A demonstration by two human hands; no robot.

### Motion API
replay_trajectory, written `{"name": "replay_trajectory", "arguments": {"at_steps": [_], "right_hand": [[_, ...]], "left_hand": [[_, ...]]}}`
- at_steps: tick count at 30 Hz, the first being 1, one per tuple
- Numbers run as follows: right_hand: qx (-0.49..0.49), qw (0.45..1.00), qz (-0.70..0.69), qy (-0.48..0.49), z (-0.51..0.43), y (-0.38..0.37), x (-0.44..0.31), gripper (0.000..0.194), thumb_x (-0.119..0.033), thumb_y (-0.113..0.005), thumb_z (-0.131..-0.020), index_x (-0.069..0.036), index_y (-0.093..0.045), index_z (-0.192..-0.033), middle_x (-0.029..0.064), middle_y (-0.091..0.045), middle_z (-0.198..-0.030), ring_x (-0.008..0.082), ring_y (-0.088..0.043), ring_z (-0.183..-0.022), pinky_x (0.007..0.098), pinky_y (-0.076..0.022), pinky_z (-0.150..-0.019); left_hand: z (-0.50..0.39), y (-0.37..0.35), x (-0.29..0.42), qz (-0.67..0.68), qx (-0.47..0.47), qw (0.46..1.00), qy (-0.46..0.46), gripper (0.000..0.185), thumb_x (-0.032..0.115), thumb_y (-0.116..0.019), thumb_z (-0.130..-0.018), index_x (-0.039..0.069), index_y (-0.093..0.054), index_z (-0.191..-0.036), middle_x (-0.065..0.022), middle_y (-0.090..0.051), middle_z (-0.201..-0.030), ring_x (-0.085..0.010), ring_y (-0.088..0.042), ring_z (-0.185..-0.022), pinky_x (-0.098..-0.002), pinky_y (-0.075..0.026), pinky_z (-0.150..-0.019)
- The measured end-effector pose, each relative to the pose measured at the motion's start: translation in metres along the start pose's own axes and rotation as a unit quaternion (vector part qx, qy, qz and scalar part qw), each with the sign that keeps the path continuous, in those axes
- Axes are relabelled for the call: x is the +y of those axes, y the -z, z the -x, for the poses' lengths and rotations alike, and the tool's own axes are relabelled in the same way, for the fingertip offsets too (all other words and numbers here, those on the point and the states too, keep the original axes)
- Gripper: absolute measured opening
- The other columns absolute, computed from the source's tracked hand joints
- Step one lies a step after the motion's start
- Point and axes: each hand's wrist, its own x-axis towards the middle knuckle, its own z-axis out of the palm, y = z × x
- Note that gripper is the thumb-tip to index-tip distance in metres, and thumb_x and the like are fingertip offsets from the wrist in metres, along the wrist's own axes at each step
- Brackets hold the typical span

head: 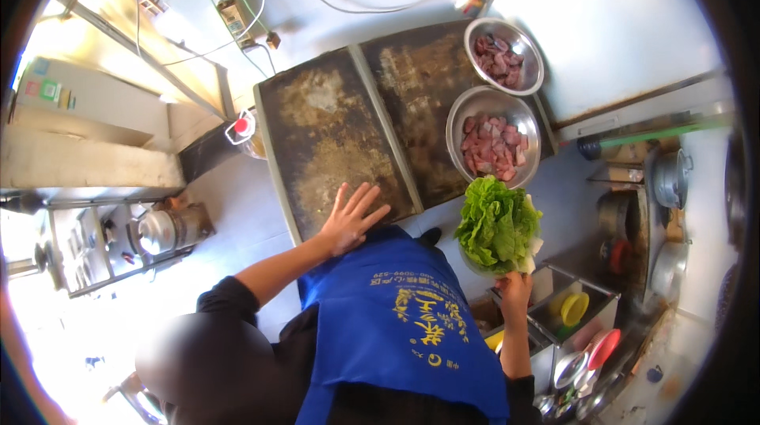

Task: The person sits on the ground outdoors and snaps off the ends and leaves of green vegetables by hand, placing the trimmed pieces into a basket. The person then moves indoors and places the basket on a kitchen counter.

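Observation:
My left hand (349, 224), fingers spread and holding nothing, is at the near edge of a worn, dark-topped counter (323, 98) with metal trim. Over to the right, my right hand (515, 289) grips the near side of a shallow container (475, 264) heaped with leafy green lettuce (497, 226). The leaves hide most of that container, so its material is hard to tell. Just beyond the lettuce, a steel bowl (452, 143) holds chunks of raw meat (494, 144). A second steel bowl (534, 77) with darker raw meat pieces (500, 61) stands behind it.
A plastic jug with a red cap (242, 126) stands left of the counter. Cables and a power strip (234, 21) lie beyond it. On the right are an open metal-framed bin unit (585, 282), a red basin (604, 349) and metal pots (672, 178). A blue apron (380, 330) covers my front.

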Motion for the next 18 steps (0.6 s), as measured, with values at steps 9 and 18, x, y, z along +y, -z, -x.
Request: {"name": "replay_trajectory", "arguments": {"at_steps": [9, 18], "right_hand": [[-0.09, 0.995, -0.041, -0.001, -0.021, -0.066, -0.022, 0.037, -0.012, -0.062, -0.093, -0.004, -0.058, -0.129, 0.006, -0.069, -0.106, 0.0142, -0.065, -0.08, 0.0271, -0.0502, -0.059], [-0.31, 0.933, -0.09, -0.157, -0.082, -0.341, 0.05, 0.026, -0.001, -0.057, -0.088, 0.005, -0.061, -0.113, 0.0144, -0.07, -0.083, 0.0232, -0.067, -0.067, 0.0361, -0.0563, -0.06]], "left_hand": [[0.002, 0.26, -0.057, -0.068, 0.338, 0.932, 0.111, 0.061, 0.035, -0.088, -0.076, 0.007, -0.066, -0.125, -0.009, -0.072, -0.111, -0.0273, -0.071, -0.102, -0.0435, -0.057, -0.092], [-0.014, 0.317, -0.112, -0.156, 0.399, 0.901, 0.068, 0.034, 0.034, -0.083, -0.085, 0.01, -0.076, -0.108, -0.005, -0.077, -0.097, -0.0206, -0.075, -0.081, -0.0319, -0.06, -0.072]]}}
